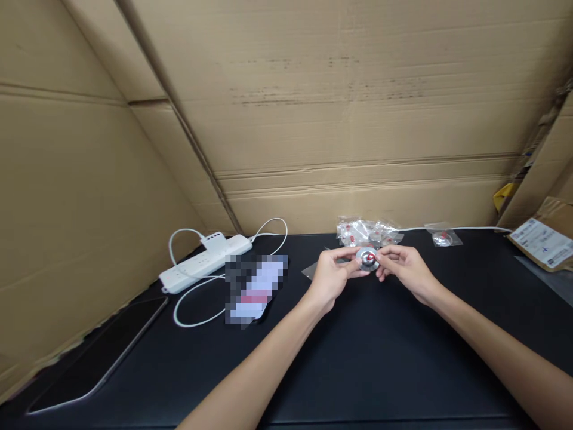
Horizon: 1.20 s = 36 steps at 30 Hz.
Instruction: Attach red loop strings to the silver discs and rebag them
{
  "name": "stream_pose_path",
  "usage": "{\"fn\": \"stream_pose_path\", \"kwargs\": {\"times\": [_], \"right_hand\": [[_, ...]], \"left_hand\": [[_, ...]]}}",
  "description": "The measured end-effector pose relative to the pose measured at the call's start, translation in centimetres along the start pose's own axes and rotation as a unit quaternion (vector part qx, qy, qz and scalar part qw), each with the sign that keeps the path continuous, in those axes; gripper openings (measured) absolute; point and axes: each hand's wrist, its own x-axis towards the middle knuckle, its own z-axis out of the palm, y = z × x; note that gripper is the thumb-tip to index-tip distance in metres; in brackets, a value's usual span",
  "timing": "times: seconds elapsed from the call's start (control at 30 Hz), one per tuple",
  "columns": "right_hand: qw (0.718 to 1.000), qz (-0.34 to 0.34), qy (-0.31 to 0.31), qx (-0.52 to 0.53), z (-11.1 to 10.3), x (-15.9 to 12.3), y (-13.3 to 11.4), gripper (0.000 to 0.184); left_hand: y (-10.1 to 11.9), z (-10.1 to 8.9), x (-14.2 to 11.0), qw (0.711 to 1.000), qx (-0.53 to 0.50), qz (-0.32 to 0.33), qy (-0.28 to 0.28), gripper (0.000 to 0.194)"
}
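A small round silver metal disc [363, 266] with a domed middle and a red cord [370, 258] at its centre is held up above the black table. My left hand [333, 272] pinches the disc's left edge between thumb and fingers. At the other side, my right hand [403, 269] is closed, its thumb and forefinger pinching at the red cord close to the dome. Just behind the hands lies a heap of clear plastic bags [358, 230] holding shiny pieces with red bits. A flat clear bag [308, 272] shows partly beside my left hand, which covers some of it.
A white power strip [206, 263] with looping white cables and a blurred-out phone [259, 292] lie to the left, with a dark tablet [98, 352] nearer. Another small bag [443, 236] and a labelled parcel [544, 242] lie right. Cardboard walls [313, 119] enclose the table.
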Motion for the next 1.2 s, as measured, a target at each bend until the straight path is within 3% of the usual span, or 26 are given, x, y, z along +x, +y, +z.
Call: {"fn": "stream_pose_path", "kwargs": {"times": [1.0,1.2], "right_hand": [[1.000,0.009,0.011,0.005,-0.02,-0.14,0.05,0.033],[1.000,0.004,0.021,0.009,-0.04,-0.14,-0.02,0.033]], "left_hand": [[-0.07,-0.30,0.25,1.000,0.012,-0.013,-0.003,0.034],[0.37,-0.64,0.52,0.997,0.067,-0.014,-0.023,0.038]]}}
